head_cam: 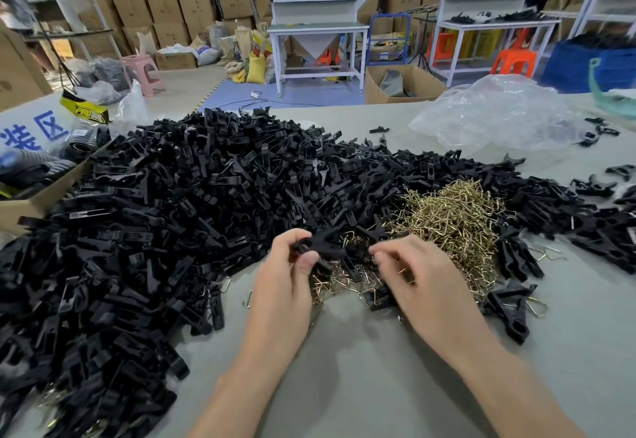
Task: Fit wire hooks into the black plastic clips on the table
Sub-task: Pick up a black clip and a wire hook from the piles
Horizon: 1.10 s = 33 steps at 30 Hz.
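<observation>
Both forearms run off the bottom edge, so elbows & up are out of shot. R hand [425, 286] is seen from the back, knuckles up, so whatever sits under its curled fingers is hidden. A glint of gold shows between them, but can't tell if that's a hook being pinched or just the heap below, so its grip is unclear. Its fingertips point left toward the held clip, a small gap apart. L hand [292, 279] is also back-up, wrist low over the table [378, 386], thumb & forefinger pinching one black clip [327, 248] near its left end. That clip lies roughly level, just above the near-left edge of the wire hook pile [454, 217]. Its right end blends into the dark parts behind and is hard to trace. The hook pile, gold-coloured, sits centre-right, partly buried under clips along its left & far sides. The clip heap [165, 217] covers the left & middle of the table and is cut off at the left & bottom edges; single pieces inside it can't be told apart. Just right of the R hand lie a few clips w/ wire loops [509, 303] sticking out. At far left a cardboard box [41, 196] is cropped by the frame, contents dark & unclear. A clear plastic bag [499, 117] lies crumpled at the table's far right. Shelves & cartons behind are blurred.
</observation>
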### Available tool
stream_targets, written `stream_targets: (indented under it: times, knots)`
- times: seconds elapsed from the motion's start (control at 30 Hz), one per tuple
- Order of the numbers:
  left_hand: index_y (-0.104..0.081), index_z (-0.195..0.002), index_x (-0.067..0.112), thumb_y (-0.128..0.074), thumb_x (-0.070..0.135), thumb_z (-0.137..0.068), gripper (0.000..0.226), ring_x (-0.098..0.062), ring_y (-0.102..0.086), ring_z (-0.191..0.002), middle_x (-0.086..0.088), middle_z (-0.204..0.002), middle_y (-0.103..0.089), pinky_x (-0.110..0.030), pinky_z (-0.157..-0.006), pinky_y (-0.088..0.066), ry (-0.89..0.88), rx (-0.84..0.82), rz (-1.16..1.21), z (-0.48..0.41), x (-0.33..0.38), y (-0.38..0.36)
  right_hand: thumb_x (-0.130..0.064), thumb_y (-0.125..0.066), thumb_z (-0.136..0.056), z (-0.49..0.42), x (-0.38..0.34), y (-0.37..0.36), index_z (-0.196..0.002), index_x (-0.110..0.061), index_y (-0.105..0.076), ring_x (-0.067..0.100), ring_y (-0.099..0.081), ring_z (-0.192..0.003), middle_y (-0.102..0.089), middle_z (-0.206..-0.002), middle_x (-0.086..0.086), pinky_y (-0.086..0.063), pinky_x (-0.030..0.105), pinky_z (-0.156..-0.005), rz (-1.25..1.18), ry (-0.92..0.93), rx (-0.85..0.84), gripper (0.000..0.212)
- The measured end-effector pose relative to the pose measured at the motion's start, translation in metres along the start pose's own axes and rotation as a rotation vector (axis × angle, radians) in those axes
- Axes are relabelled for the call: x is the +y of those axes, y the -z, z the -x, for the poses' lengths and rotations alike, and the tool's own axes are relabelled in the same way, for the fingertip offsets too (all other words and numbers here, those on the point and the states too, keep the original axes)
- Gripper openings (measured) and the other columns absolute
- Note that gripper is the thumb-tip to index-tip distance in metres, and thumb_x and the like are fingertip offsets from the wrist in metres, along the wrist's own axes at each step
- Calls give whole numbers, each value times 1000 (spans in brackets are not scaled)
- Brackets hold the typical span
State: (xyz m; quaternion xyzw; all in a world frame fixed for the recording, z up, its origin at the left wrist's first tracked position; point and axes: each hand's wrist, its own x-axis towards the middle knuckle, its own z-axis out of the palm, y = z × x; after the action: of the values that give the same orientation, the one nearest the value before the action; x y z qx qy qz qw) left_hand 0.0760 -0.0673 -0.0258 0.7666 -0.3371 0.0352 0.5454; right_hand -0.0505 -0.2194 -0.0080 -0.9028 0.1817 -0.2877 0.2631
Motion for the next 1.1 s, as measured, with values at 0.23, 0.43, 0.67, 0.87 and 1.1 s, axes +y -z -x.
stream_targets:
  times: [0.23,0.43,0.67,0.87,1.1]
  knots:
    - [-49,-110,47,-49,38,-102,11,0,-45,-52,26,-64,-56,-13,-52,-37,96,57,67,-4,-11,-1,-71,-38,-87,4,-1,-10,-121,-41,-62,11,-42,-112,-46,-121,-18,-31,29,-98,385,2,-294,51]
    - [-49,-110,48,-50,40,-101,12,-1,-46,-53,19,-84,-65,-20,-55,-37,105,51,67,-4,-12,-2,-70,-34,-84,4,1,-6,-98,-40,-58,7,-40,-110,-45,-117,-21,-28,25,-94,362,14,-304,41]
    - [-49,-111,47,-51,41,-101,12,-2,-47,-54,19,-88,-64,-18,-55,-40,86,55,61,-4,-14,-3,-63,-43,-91,6,0,-5,-97,-41,-59,6,-36,-118,-42,-122,-23,-24,25,-96,345,33,-324,27]
    - [-49,-111,46,-50,41,-101,11,-1,-41,-46,18,-81,-62,-14,-51,-38,77,54,64,-4,-16,-3,-48,-54,-97,6,-4,-5,-89,-43,-53,0,-29,-114,-43,-114,-26,-16,18,-96,299,91,-321,10]
    - [-49,-112,45,-51,42,-102,11,-1,-45,-50,19,-89,-65,-13,-54,-41,85,61,71,-4,-16,-3,-61,-43,-96,5,-2,-1,-109,-45,-56,1,-33,-105,-44,-102,-27,-19,20,-103,366,132,-362,24]
